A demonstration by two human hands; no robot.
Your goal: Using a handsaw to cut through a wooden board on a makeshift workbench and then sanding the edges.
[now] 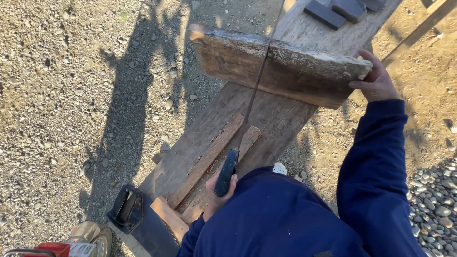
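Observation:
My left hand [215, 194] grips the dark handle of a handsaw [225, 173]. Its thin blade, seen edge-on, runs up and away into the top edge of a weathered wooden board [285, 71]. That board stands on edge across a long plank bench [271, 119]. My right hand [376, 81] holds the board's right end, fingers over the top corner. Both of my arms are in dark blue sleeves.
Two thin wood strips [209, 159] lie on the plank near the saw handle. A second saw with a black handle [126, 209] lies at the plank's near end. Dark blocks [333, 12] sit at its far end. Gravel surrounds everything; a red machine [57, 248] shows at bottom left.

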